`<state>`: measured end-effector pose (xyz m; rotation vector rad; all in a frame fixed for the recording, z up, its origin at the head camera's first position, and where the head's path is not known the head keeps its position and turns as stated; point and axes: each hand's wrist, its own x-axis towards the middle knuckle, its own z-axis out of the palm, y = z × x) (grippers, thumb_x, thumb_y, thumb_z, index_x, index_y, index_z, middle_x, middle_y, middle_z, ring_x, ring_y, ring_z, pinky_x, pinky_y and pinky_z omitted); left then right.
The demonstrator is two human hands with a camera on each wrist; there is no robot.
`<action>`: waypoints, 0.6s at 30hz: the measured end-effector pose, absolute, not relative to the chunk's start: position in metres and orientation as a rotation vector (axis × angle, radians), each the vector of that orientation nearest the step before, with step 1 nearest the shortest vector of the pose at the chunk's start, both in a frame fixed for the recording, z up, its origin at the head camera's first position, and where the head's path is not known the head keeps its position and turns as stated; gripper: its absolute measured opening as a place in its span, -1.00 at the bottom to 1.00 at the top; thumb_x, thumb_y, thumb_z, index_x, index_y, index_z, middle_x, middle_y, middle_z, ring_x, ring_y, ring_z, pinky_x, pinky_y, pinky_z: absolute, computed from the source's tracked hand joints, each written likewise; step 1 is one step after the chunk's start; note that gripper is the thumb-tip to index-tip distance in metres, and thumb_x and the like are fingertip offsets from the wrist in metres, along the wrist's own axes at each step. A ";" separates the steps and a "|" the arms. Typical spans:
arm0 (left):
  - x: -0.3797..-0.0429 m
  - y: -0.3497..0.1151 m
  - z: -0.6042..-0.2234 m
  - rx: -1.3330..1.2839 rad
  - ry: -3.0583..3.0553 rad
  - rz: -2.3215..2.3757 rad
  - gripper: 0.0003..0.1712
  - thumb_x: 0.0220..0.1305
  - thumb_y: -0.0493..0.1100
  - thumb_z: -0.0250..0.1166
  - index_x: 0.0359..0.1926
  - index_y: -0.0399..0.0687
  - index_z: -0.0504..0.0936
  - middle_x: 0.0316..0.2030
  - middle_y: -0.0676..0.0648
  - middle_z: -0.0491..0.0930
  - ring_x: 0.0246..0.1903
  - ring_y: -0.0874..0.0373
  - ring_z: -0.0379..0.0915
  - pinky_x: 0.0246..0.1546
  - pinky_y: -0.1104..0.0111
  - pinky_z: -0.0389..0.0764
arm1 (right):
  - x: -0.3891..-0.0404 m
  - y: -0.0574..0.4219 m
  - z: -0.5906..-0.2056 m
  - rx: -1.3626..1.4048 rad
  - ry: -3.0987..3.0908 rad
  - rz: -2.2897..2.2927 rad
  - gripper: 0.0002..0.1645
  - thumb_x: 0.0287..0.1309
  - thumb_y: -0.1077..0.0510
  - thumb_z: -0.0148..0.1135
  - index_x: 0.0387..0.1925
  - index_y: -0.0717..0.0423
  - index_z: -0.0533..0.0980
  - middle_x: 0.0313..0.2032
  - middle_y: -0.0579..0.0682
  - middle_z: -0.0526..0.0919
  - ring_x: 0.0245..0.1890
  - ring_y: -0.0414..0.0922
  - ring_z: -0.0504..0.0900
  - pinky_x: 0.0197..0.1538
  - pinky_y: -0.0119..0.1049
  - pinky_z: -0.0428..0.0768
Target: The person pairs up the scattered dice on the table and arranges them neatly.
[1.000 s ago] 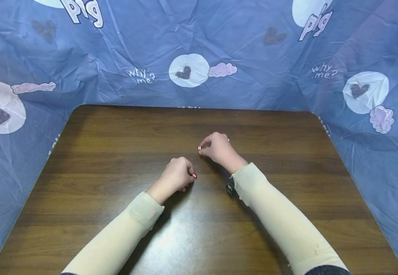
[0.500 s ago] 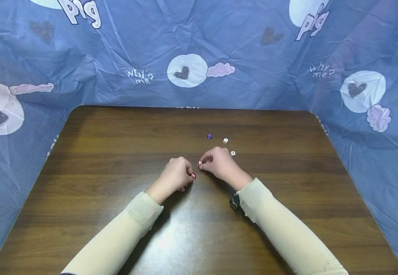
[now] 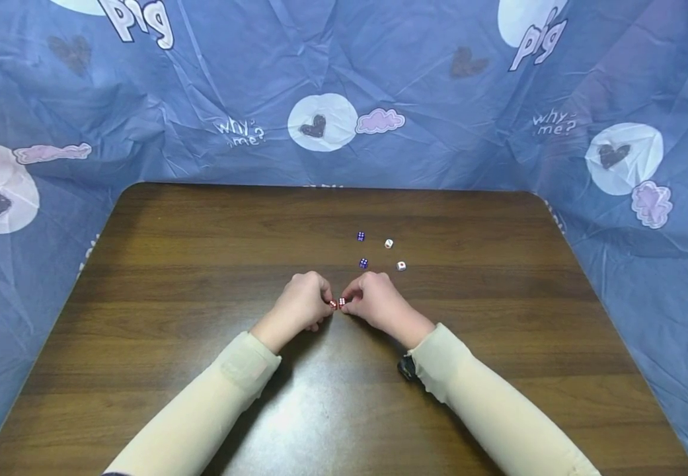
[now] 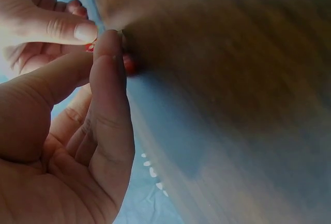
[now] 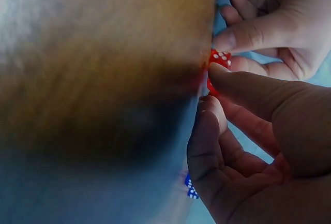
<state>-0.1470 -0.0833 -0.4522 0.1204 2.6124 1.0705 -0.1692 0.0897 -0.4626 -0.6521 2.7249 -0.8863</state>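
One red die (image 3: 333, 305) is pinched between the thumb and fingers of the left hand (image 3: 300, 302), near the centre of the frame in the head view. A second red die (image 3: 342, 302) is pinched in the same manner by the right hand (image 3: 384, 305), just beside the first. Whether the two dice are touching cannot be told surely, since the wrist views are partly blurred and covered by fingers.

Above the right hand, an upper blue die (image 3: 361, 236) and a lower blue die (image 3: 364, 263) are seen, with an upper white die (image 3: 388, 243) and a lower white die (image 3: 401, 266) to their right.

Brown wood of the table (image 3: 159, 284) is extended widely to the left and right of the hands. The far edge is drawn across the frame, with rounded corners at upper left and upper right; all edges are kept well apart from the fingers. A bright reflection is seen at lower centre. Behind, a wrinkled blue cloth (image 3: 201, 79) is hung, printed with hearts and clouds.
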 end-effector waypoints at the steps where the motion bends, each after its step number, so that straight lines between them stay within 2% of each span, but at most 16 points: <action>1: -0.147 -0.083 -0.452 0.121 2.613 1.070 -0.78 0.14 -0.38 0.44 -0.59 -0.11 0.66 -0.77 -0.05 0.57 -0.77 0.06 0.59 -0.81 0.38 0.57 | -0.168 0.089 -0.464 -0.664 2.728 -0.881 -0.90 0.01 0.23 0.58 -0.38 0.06 0.77 -0.64 -0.25 0.58 -0.57 -0.30 0.49 -0.42 -0.35 0.51; 18: -0.147 -0.084 -0.453 0.135 2.610 1.083 -0.78 0.11 -0.41 0.44 -0.58 -0.11 0.66 -0.78 -0.05 0.56 -0.79 0.07 0.57 -0.81 0.38 0.58 | -0.164 0.088 -0.466 -0.688 2.729 -0.878 -0.90 0.02 0.23 0.58 -0.39 0.07 0.76 -0.64 -0.25 0.58 -0.59 -0.32 0.49 -0.44 -0.38 0.51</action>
